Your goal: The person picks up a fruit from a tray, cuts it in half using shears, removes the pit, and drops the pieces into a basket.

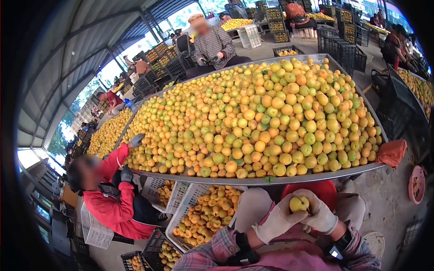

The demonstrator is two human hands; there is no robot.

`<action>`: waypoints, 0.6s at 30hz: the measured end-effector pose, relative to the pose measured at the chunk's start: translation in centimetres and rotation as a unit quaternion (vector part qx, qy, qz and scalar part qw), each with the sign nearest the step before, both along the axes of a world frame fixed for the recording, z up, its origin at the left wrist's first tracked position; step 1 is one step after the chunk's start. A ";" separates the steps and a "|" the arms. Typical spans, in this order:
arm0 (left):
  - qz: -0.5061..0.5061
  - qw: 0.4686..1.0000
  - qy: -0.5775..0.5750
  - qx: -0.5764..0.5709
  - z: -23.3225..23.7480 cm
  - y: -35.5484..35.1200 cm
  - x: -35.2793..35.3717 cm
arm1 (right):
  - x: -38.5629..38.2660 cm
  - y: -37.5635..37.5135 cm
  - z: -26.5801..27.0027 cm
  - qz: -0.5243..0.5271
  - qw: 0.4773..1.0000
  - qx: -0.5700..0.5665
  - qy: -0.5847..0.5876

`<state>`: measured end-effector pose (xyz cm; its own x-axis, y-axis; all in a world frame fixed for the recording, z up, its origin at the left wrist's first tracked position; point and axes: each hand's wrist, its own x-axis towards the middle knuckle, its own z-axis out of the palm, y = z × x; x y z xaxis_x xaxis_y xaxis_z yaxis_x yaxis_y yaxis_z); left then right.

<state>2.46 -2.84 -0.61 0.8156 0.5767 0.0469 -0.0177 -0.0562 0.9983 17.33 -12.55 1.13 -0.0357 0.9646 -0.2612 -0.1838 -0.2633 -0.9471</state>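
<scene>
My left hand (279, 223) and my right hand (321, 217), both in white gloves, meet above my lap. Between their fingertips they grip one yellow-green apricot (299, 204). Whether the right hand also has a small tool is hidden. Just behind the hands, a red basin (332, 194) sits between my knees. Beyond it, a big metal-rimmed table (325, 175) is heaped with whole yellow and orange apricots (253, 122). At my left knee, a white crate (171, 231) contains split apricots (212, 207).
A person in a red jacket (115, 203) sits at the left, one gloved hand on the heap. Another person (214, 45) sits across the table. A red cloth or bag (392, 152) hangs at the table's right corner. Black crates (162, 253) stand at lower left.
</scene>
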 end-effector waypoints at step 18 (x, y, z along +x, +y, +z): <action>-0.029 0.971 0.145 0.189 1.7 0.8 -0.1 | 0.8 -0.4 -1.1 0.005 1.000 -0.015 0.018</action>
